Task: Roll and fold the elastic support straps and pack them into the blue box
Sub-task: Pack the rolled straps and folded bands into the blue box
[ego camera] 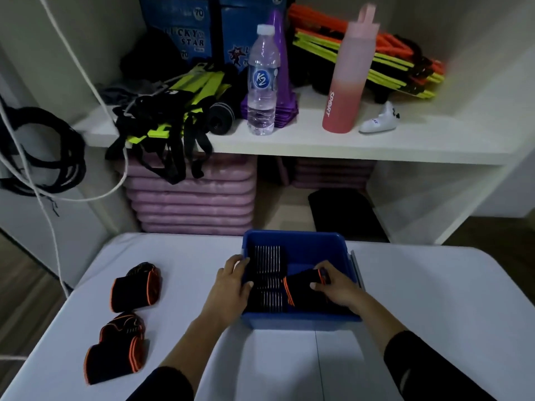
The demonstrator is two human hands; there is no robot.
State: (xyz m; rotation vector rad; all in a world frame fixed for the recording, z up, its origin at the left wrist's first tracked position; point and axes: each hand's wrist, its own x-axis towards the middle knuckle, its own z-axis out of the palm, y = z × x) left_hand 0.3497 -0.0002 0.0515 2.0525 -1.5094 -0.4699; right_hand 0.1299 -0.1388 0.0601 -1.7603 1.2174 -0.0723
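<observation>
Our left hand (234, 280) holds the box (301, 321) wall. Our right hand (335, 287) pinches a strap (301, 286). We should press it down flat beside the packed straps (267, 263).

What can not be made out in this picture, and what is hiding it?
- Head view: blue box floor, under striped straps and the orange-edged strap the right hand holds.
- Left hand: grips box wall or only rests, unclear.
- Blue cartons: cut by top edge.
- Pink bottle cap: blurred.
</observation>
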